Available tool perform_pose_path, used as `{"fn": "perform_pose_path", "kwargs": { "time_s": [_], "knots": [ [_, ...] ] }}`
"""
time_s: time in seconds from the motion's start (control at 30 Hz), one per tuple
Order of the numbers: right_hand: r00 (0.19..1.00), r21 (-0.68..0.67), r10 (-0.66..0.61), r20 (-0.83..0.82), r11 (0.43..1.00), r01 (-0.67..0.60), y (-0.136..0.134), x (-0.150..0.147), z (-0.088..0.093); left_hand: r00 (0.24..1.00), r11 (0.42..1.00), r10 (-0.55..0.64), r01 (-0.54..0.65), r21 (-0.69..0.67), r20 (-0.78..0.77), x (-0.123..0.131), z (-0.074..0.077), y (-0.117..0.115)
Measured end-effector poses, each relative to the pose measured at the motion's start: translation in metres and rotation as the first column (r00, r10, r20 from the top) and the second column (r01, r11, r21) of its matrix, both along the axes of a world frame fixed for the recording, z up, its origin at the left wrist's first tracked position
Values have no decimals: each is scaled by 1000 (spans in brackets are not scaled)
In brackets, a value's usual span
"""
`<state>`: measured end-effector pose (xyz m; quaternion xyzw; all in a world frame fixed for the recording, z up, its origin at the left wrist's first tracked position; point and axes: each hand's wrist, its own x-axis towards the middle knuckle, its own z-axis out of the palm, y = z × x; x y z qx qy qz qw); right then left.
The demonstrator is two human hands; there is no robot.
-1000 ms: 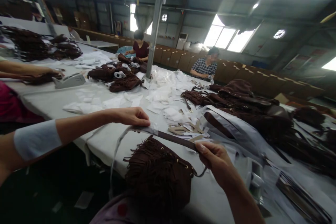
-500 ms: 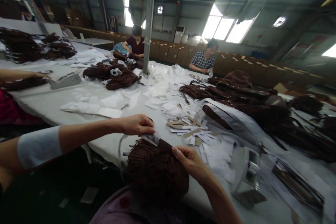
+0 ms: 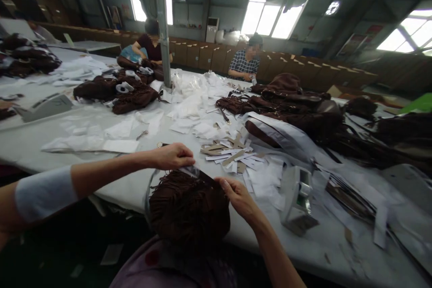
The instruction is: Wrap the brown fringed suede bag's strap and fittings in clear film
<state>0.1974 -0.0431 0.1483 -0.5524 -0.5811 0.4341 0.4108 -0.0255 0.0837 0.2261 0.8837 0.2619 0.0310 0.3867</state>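
Note:
A dark brown fringed bag [image 3: 189,211] rests against my body at the table's front edge. Stretched above it is a dark brown strap [image 3: 206,178], gripped between both hands. My left hand [image 3: 176,156] is closed around its upper left part, and a buckle end [image 3: 159,145] pokes out beyond the knuckles. Clear plastic film [image 3: 191,171] shows under the left fingers, against the strap. My right hand [image 3: 236,194] pinches the strap's lower right part between thumb and fingers, close to the bag.
Paper and card strips [image 3: 229,155] lie ahead, with a tape dispenser [image 3: 297,198] at right. Brown bags [image 3: 290,99] are piled on the right and more [image 3: 131,94] lie left of a metal post [image 3: 163,27]. Two people sit across the table.
My view has swung to the right. The left hand has drawn along the strap, and its buckle end now shows past the hand. Both hands still grip the strap.

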Motion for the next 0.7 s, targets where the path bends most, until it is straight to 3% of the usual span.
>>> {"fn": "perform_pose_path", "kwargs": {
  "time_s": [0.17,0.33,0.5,0.6,0.7],
  "knots": [
    [951,-100,-234,-202,971,218,-23,36,-48,996,999,-17,14,-34,-93,-14,2,34],
    [935,-47,-280,-218,960,277,-18,39,-55,991,998,1,-9,-64,-133,-4,12,41],
    [985,102,-162,-57,981,167,9,32,-46,998,994,38,-43,-102,-48,12,43,47],
    [996,91,-31,-89,995,39,19,24,-37,999,998,29,-30,-50,-21,19,60,60],
    [971,8,75,-228,997,-76,16,23,-35,996,999,-32,32,-6,-86,17,54,73]
  ]
}}
